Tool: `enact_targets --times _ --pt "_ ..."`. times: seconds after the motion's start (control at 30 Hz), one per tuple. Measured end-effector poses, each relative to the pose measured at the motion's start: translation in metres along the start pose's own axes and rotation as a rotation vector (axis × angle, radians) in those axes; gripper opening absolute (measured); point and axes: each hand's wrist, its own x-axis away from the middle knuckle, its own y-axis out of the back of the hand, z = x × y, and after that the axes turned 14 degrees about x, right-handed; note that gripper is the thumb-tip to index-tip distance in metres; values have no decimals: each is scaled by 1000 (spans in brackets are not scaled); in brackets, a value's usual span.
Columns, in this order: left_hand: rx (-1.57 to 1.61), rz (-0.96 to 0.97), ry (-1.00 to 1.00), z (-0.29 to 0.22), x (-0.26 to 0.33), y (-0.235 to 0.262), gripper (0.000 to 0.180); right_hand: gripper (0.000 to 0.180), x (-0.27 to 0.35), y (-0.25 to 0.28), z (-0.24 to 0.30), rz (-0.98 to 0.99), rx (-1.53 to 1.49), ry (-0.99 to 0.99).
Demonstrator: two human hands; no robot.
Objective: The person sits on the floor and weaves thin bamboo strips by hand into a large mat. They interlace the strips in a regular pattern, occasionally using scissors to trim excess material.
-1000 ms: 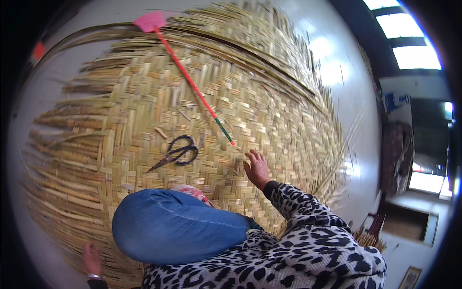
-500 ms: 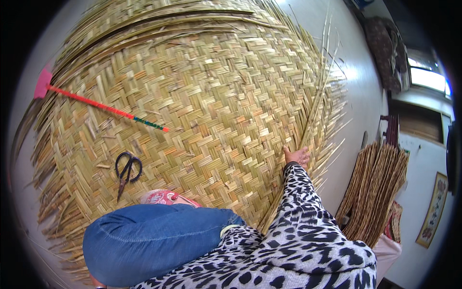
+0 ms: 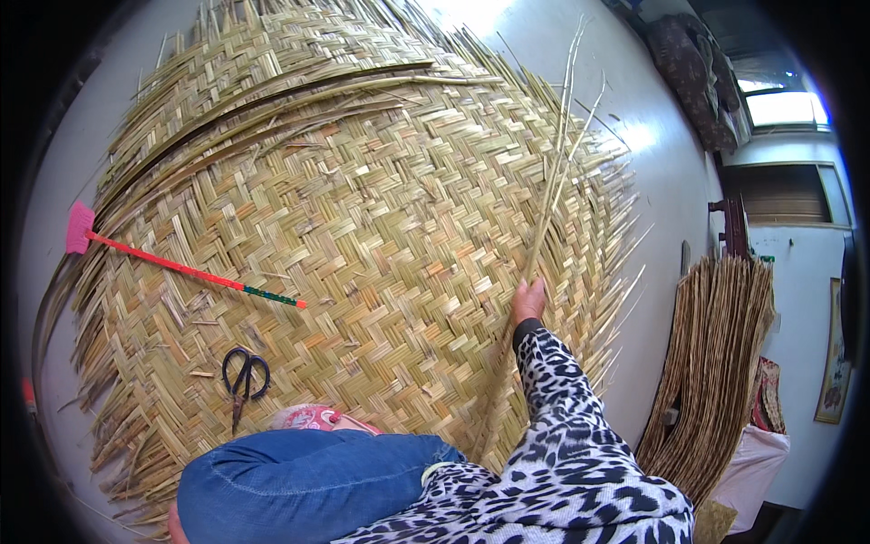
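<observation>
My right hand (image 3: 529,300) is closed around a few long, pale reed strips (image 3: 547,213). They run from the far right down through my fist toward my lap, along the right part of a large woven reed mat (image 3: 390,245). A sliver of skin shows at the lower left beside my knee, probably part of my left hand (image 3: 175,524); its fingers are hidden. Black-handled scissors (image 3: 243,381) lie on the mat just beyond my bent knee. A pink broom (image 3: 80,228) with a red and green handle lies across its left side.
Loose dark strips (image 3: 263,91) lie across the mat's far part. Unwoven reed ends stick out along its edges over the grey floor (image 3: 671,208). A tall folded brown reed bundle (image 3: 716,354) stands on the right, with a pale pink cloth (image 3: 759,467) behind it.
My right hand has gone from spread on the mat to closed around the strips, which now angle up from it. The view has shifted, so the mat, broom and scissors appear lower.
</observation>
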Motion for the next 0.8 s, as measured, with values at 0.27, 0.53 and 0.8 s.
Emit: enact_targets --times 0.27,0.53,0.8 --pt "146 6 59 29 21 -29 28 27 -41 -18 121 219 -530 220" --pt "270 38 135 63 49 -48 27 23 -48 -35 102 406 -570 20" --pt "636 31 41 21 41 -49 25 21 12 51 245 29 -496 682"
